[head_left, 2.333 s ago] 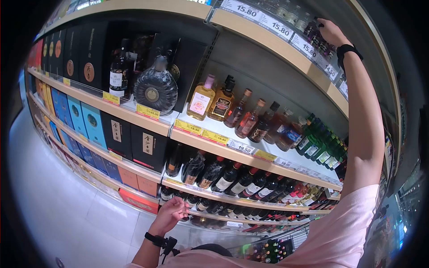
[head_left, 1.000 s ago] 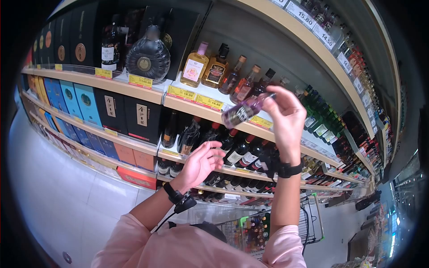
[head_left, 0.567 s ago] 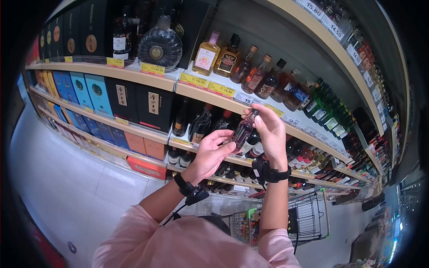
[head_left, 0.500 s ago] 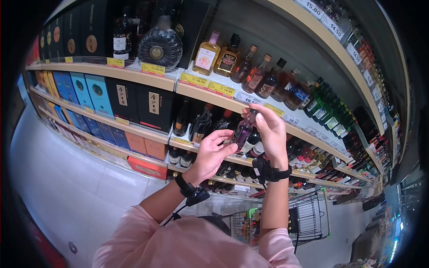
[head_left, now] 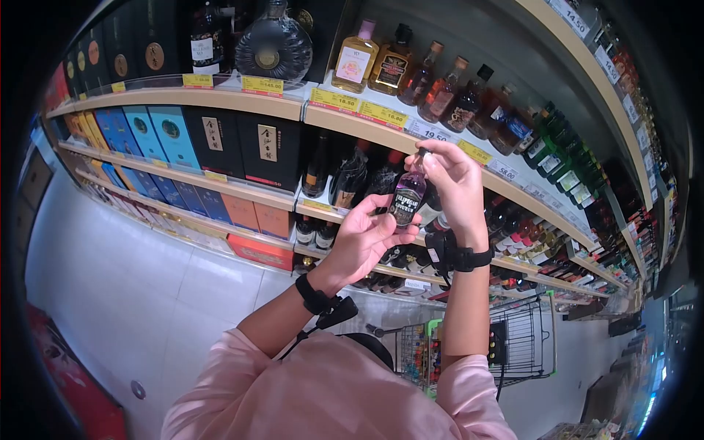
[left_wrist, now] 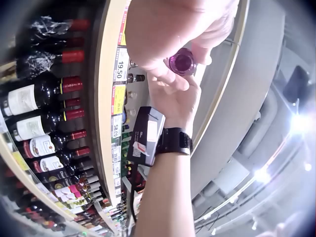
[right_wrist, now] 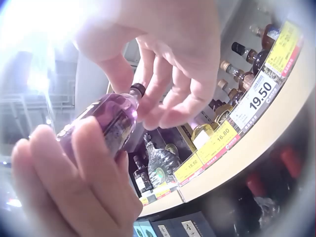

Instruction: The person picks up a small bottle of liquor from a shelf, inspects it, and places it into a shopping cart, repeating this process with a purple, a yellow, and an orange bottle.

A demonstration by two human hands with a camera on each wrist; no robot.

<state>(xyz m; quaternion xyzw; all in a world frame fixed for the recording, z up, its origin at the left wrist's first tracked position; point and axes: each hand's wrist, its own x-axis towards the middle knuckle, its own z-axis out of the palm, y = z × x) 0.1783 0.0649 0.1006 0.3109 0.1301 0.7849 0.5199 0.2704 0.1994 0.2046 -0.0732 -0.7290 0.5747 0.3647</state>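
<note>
A small purple liqueur bottle (head_left: 408,196) with a dark label and white lettering is held up before the shelves, slightly tilted. My right hand (head_left: 456,183) pinches it at its black cap (right_wrist: 138,89), thumb on one side and fingers on the other. Lower down, my left hand (head_left: 361,243) grips the bottle's body near the base, its thumb along the label's edge. From the left wrist view, the round purple base (left_wrist: 182,62) points at the camera. Both hands wear black wrist straps.
Spirit bottles line the middle shelf (head_left: 370,121), with price tags (head_left: 433,133) along its edge. Wine bottles (head_left: 348,180) fill the shelves below; boxed liquor (head_left: 279,150) stands to the left. A shopping cart (head_left: 524,337) with bottles is at the lower right.
My right hand has come down from the top shelf with the liqueur bottle. My left hand has risen and taken hold of its lower part. The bottle has turned so its label faces the head camera.
</note>
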